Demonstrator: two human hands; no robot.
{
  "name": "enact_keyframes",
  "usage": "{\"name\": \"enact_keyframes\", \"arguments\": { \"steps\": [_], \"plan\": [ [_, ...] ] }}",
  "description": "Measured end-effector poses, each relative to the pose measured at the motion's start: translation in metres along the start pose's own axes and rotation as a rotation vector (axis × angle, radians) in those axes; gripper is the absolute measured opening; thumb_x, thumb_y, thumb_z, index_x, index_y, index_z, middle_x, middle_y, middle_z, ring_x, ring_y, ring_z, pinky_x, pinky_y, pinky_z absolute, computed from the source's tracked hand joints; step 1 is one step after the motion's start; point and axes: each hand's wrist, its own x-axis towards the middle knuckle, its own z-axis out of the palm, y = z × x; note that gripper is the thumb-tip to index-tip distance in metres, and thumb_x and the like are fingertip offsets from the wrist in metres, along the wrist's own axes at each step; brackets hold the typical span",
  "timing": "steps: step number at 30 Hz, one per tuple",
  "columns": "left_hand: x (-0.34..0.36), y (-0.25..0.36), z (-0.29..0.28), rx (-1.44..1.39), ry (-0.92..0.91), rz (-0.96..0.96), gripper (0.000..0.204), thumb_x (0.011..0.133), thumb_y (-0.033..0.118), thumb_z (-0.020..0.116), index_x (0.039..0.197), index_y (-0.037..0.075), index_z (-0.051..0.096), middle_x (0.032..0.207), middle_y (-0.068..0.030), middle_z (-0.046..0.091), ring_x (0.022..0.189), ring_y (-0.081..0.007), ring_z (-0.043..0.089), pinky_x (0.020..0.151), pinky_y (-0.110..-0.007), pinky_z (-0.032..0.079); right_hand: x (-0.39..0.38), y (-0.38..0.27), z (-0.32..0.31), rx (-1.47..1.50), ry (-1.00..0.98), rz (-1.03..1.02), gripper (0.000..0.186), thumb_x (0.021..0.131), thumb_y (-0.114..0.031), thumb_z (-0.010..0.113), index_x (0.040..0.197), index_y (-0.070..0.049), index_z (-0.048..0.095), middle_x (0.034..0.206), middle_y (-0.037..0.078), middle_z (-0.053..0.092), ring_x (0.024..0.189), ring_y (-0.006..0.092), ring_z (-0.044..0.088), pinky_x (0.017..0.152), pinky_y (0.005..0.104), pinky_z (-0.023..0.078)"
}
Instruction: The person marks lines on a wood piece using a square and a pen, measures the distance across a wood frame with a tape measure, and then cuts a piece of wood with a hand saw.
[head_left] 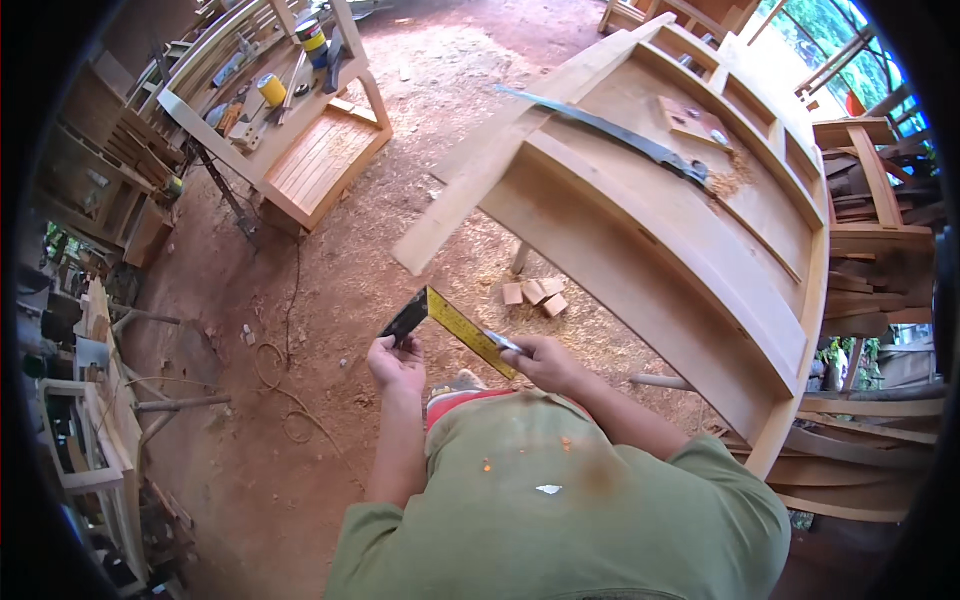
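Note:
In front of my body my left hand (pixel 398 366) is closed around the black stock of a try square (pixel 455 322). Its yellow marked blade slants down toward the right. My right hand (pixel 545 364) is closed on a slim grey-white tool (pixel 503 342), whose tip lies at or close to the blade; its exact kind is too small to tell. The fingers under the square's stock are partly hidden. To the right stands a large wooden frame (pixel 650 240) with panels and curved rails. A hand saw (pixel 620 130) lies across it, near a hand plane (pixel 694 124) and wood shavings.
Several small wood blocks (pixel 540 295) lie among shavings on the reddish dirt floor. A cord (pixel 290 400) coils at the left. Beyond it, a wooden bench (pixel 290 130) carries cans and tools. Stacked boards (pixel 870 440) line the right edge, and a pale frame (pixel 85 440) stands lower left.

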Motion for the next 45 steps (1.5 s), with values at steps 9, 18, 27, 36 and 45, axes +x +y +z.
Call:
{"name": "enact_keyframes", "arguments": {
  "steps": [9, 18, 27, 36, 45],
  "plan": [
    [0.084, 0.151, -0.005, 0.162, 0.033, 0.286, 0.016, 0.085, 0.004, 0.050, 0.099, 0.003, 0.057, 0.087, -0.0076, 0.063, 0.068, -0.0164, 0.061, 0.058, -0.028, 0.052, 0.150, -0.080, 0.013, 0.355, 0.052, -0.173, 0.035, 0.103, -0.032, 0.052, 0.113, -0.004, 0.070, 0.075, -0.001, 0.055, 0.074, 0.0089, 0.052, 0.068, 0.0277, 0.044],
    [0.177, 0.212, 0.038, 0.359, 0.094, 0.400, 0.022, 0.079, -0.008, 0.054, 0.097, 0.003, 0.057, 0.082, -0.0080, 0.061, 0.064, -0.0170, 0.061, 0.055, -0.028, 0.052, 0.329, -0.145, -0.040, -0.076, 0.274, -0.474, 0.019, 0.097, -0.018, 0.063, 0.106, -0.004, 0.071, 0.080, 0.009, 0.066, 0.076, 0.0203, 0.063, 0.068, 0.0335, 0.049],
    [0.306, 0.255, 0.234, 1.440, -0.234, 0.667, 0.023, 0.083, 0.014, 0.074, 0.074, 0.005, 0.055, 0.064, 0.0027, 0.051, 0.059, -0.0054, 0.046, 0.052, -0.027, 0.040, 0.365, -0.174, -0.032, -0.304, 0.574, -0.359, 0.008, 0.087, -0.009, 0.070, 0.093, -0.005, 0.072, 0.085, 0.014, 0.067, 0.084, 0.0327, 0.065, 0.076, 0.0393, 0.053],
    [0.479, 0.293, 0.387, 1.359, -0.511, 0.949, 0.008, 0.078, 0.000, 0.063, 0.080, 0.001, 0.055, 0.077, -0.0151, 0.058, 0.067, -0.0303, 0.062, 0.063, -0.040, 0.050, 0.365, -0.141, -0.007, -0.684, 1.496, 0.071, 0.026, 0.101, -0.016, 0.053, 0.113, 0.006, 0.061, 0.115, 0.020, 0.061, 0.107, 0.0334, 0.059, 0.092, 0.0404, 0.048],
    [0.613, 0.434, 0.450, 1.429, -0.453, 1.342, 0.008, 0.077, -0.001, 0.058, 0.069, 0.000, 0.055, 0.081, -0.0162, 0.060, 0.068, -0.0378, 0.062, 0.062, -0.046, 0.051, 0.363, -0.105, 0.027, -0.619, 1.722, 0.590, 0.032, 0.104, -0.024, 0.047, 0.112, 0.006, 0.057, 0.103, 0.022, 0.062, 0.096, 0.0328, 0.059, 0.089, 0.0416, 0.047]
  ]
}}
